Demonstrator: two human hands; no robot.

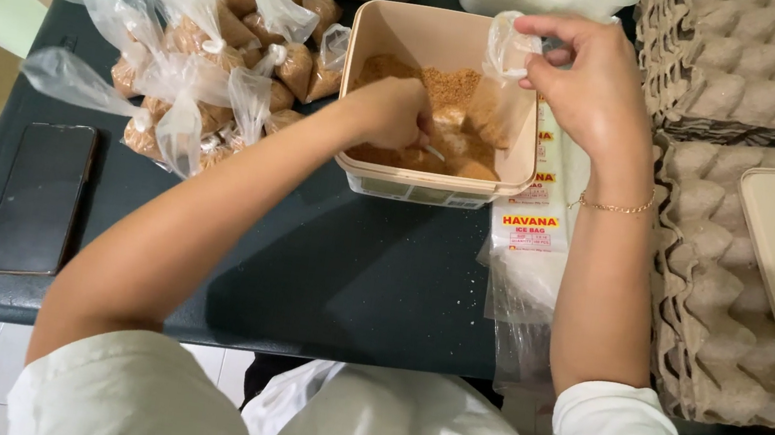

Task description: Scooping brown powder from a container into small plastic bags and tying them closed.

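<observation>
Tub (515,170): matt beige plastic, holding grainy brown sugar (446,89). Left of tub, bags (219,52): thin glossy clear film. Right of tub, egg trays (730,84): rough grey pulp. Beneath tub, table (330,270): smooth dark plastic.

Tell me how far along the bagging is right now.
Done: a pile of knotted bags of brown sugar lies left of the tub. In hand: right hand holds an open bag; left hand scoops inside. Left: brown sugar remains in the tub.

A square beige plastic tub (365,93), partly filled with brown sugar (446,89), is set upright on the table; a small clear plastic bag (510,48) is held open above its right rim.
</observation>
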